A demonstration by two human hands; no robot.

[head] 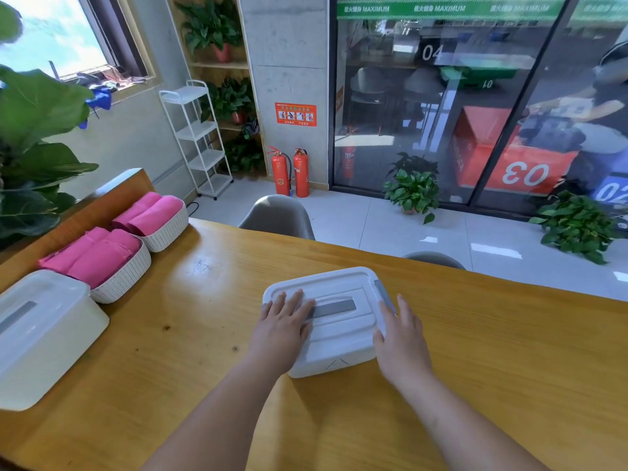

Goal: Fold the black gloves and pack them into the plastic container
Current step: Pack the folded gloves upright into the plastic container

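A white rectangular plastic container (pixel 343 331) with its lid on sits on the yellow-brown wooden table (pixel 204 334), just below the frame's centre. The left hand (pixel 282 329) lies flat on the lid's 9 o'clock side, fingers straight and spread, their tips at the grey handle strip (pixel 334 308). The right hand (pixel 402 341) rests against the container's 3 o'clock edge, fingers straight, pointing at 11 o'clock toward the grey side latch (pixel 384 294). So the container lies between the hands. A larger white plastic lidded box (pixel 44 334) stands at the table's 9 o'clock.
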